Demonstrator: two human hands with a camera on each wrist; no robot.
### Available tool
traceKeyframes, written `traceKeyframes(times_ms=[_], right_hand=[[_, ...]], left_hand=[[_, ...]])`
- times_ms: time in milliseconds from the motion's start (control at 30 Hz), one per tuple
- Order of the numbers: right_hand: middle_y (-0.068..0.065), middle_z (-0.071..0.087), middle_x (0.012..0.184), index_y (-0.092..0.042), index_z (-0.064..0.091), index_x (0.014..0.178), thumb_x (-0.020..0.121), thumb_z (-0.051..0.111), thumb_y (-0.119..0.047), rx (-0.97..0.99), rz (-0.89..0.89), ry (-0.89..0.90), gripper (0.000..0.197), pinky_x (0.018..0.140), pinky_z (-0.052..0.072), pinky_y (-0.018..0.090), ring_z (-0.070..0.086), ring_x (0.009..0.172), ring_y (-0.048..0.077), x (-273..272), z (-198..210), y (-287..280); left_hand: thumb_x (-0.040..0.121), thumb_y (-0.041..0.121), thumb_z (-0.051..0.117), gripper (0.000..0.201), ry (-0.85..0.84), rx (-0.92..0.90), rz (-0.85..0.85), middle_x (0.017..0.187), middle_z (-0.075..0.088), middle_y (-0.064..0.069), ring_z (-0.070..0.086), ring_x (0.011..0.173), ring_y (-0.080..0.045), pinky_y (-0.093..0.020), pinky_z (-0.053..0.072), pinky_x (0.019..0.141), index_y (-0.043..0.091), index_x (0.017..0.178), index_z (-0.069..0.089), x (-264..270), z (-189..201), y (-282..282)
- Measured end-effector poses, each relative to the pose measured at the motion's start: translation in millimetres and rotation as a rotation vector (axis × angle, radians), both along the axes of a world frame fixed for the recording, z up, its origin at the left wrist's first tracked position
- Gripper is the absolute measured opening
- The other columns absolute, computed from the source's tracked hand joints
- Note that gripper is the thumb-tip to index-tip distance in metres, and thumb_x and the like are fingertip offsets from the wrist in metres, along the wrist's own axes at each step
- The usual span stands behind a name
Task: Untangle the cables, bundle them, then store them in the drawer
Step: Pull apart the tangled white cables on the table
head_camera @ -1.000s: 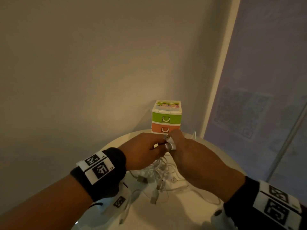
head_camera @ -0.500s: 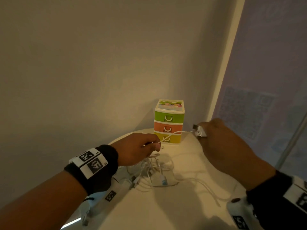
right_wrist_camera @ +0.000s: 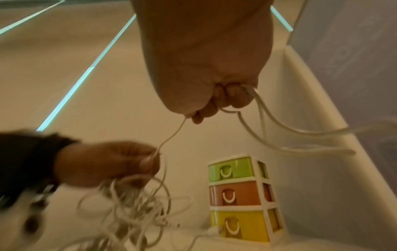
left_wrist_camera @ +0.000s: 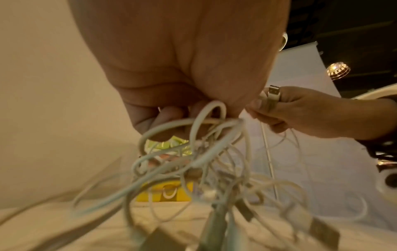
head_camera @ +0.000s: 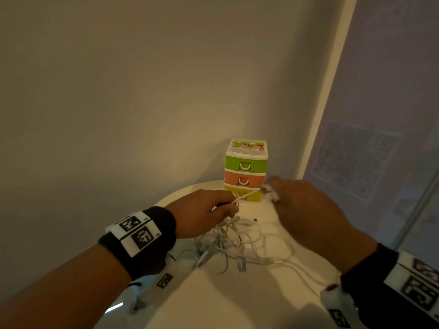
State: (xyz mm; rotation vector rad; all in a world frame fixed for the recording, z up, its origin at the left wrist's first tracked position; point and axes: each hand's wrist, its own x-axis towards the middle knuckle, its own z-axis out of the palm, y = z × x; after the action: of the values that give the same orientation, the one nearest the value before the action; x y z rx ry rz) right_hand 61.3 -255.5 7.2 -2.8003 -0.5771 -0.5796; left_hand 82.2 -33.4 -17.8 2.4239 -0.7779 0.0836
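A tangle of white cables (head_camera: pixel 234 243) hangs from my left hand (head_camera: pixel 209 211) down onto the round white table (head_camera: pixel 237 300); the fingers of that hand are curled round the top of the tangle (left_wrist_camera: pixel 193 152). My right hand (head_camera: pixel 294 205) grips one white cable near its USB plug (left_wrist_camera: pixel 272 95), with loops of it trailing from the fist (right_wrist_camera: pixel 227 95). A short stretch of that cable (right_wrist_camera: pixel 169 137) runs taut between the two hands. The small drawer unit (head_camera: pixel 245 169) stands behind them with green, orange and yellow drawers, all closed.
The table sits in a corner: a beige wall (head_camera: pixel 118 115) to the left and behind, a pale panel with a faint QR pattern (head_camera: pixel 356 157) to the right. Loose cable loops (head_camera: pixel 280 257) spread over the table toward its right edge.
My right hand first pulled the cable end away to the right, then came back toward the left hand, now in front of the drawer unit. The left hand has lifted the tangle a little.
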Motion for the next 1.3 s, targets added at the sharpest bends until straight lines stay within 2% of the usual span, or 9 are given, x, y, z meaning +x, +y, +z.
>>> traceKeyframes(times_ms=[133, 333, 467, 600, 733, 800, 1000, 1100, 1300], right_hand=[[-0.010, 0.041, 0.062, -0.027, 0.048, 0.099, 0.095, 0.041, -0.021, 0.006, -0.086, -0.114, 0.010, 0.053, 0.051, 0.042, 0.047, 0.059, 0.021, -1.6, 14.2, -12.9], [-0.004, 0.047, 0.064, -0.022, 0.047, 0.089, 0.094, 0.037, -0.016, 0.034, -0.197, -0.116, 0.013, 0.050, 0.046, 0.039, 0.047, 0.056, 0.021, -12.9, 10.5, -20.5], [0.006, 0.048, 0.125, -0.018, 0.051, 0.122, 0.090, 0.024, -0.028, -0.177, -0.163, -0.057, 0.042, 0.067, 0.053, 0.044, 0.057, 0.087, 0.030, -18.6, 7.3, -16.5], [-0.005, 0.024, 0.155, -0.026, 0.017, 0.148, 0.100, 0.036, -0.027, -0.194, 0.033, 0.020, 0.052, 0.096, 0.047, 0.041, 0.044, 0.124, 0.025, -29.3, 8.5, 13.2], [0.005, 0.061, 0.115, -0.020, 0.032, 0.137, 0.097, 0.043, -0.025, -0.250, 0.031, 0.017, 0.041, 0.065, 0.038, 0.033, 0.056, 0.094, 0.024, -23.6, -11.0, 32.5], [0.004, 0.065, 0.102, -0.023, 0.048, 0.115, 0.097, 0.041, -0.022, -0.135, 0.011, -0.011, 0.020, 0.062, 0.036, 0.030, 0.057, 0.082, 0.023, -20.2, -6.8, 30.5], [0.000, 0.065, 0.084, -0.024, 0.055, 0.100, 0.094, 0.044, -0.022, -0.001, 0.012, -0.072, 0.013, 0.065, 0.051, 0.037, 0.060, 0.077, 0.027, -25.5, 23.1, 7.8], [-0.011, 0.040, 0.061, -0.022, 0.053, 0.097, 0.096, 0.041, -0.021, -0.002, -0.050, -0.177, 0.012, 0.057, 0.049, 0.038, 0.047, 0.062, 0.019, -23.7, 28.3, -4.5], [-0.004, 0.046, 0.065, -0.017, 0.056, 0.097, 0.094, 0.047, -0.016, 0.020, -0.141, -0.258, 0.010, 0.052, 0.044, 0.034, 0.047, 0.061, 0.024, -30.5, 35.4, -22.3]], left_hand=[[0.100, 0.035, 0.044, 0.032, -0.007, -0.055, 0.011, 0.067, 0.051, 0.022, 0.045, 0.061, 0.000, -0.014, 0.037, 0.061, 0.042, 0.069, 0.048, -1.6, 4.9, 6.2], [0.100, 0.038, 0.041, 0.018, 0.023, 0.005, 0.042, 0.079, 0.062, 0.010, 0.052, 0.058, -0.001, -0.019, 0.044, 0.063, 0.036, 0.086, 0.053, -3.1, 9.5, 3.4], [0.101, 0.037, 0.040, 0.016, 0.057, 0.046, 0.075, 0.079, 0.065, 0.007, 0.053, 0.052, 0.006, -0.012, 0.042, 0.055, 0.033, 0.100, 0.056, -5.3, 12.2, -2.8], [0.100, 0.032, 0.042, 0.019, -0.005, 0.098, 0.080, 0.078, 0.064, 0.011, 0.058, 0.057, 0.004, -0.008, 0.042, 0.054, 0.033, 0.110, 0.058, -8.1, 17.0, -12.1], [0.100, 0.026, 0.043, 0.027, -0.074, 0.098, 0.039, 0.074, 0.060, 0.019, 0.058, 0.061, 0.007, -0.008, 0.043, 0.061, 0.039, 0.118, 0.058, -12.6, 20.8, -15.5], [0.099, 0.028, 0.044, 0.020, -0.048, 0.058, 0.014, 0.075, 0.063, 0.016, 0.058, 0.058, 0.003, -0.015, 0.044, 0.060, 0.041, 0.101, 0.058, -12.5, 21.6, -13.2], [0.098, 0.033, 0.049, 0.018, 0.014, 0.075, 0.003, 0.084, 0.066, 0.011, 0.056, 0.063, -0.002, -0.014, 0.046, 0.063, 0.031, 0.083, 0.059, -5.6, 19.4, 1.2], [0.096, 0.033, 0.053, 0.013, 0.030, 0.046, 0.013, 0.089, 0.068, 0.010, 0.058, 0.071, -0.002, -0.017, 0.049, 0.068, 0.028, 0.089, 0.063, -3.8, 19.1, 6.3], [0.092, 0.037, 0.059, 0.008, 0.044, 0.019, 0.056, 0.102, 0.070, 0.017, 0.064, 0.099, -0.002, -0.026, 0.050, 0.089, 0.039, 0.097, 0.065, 2.4, 22.8, 11.1]])
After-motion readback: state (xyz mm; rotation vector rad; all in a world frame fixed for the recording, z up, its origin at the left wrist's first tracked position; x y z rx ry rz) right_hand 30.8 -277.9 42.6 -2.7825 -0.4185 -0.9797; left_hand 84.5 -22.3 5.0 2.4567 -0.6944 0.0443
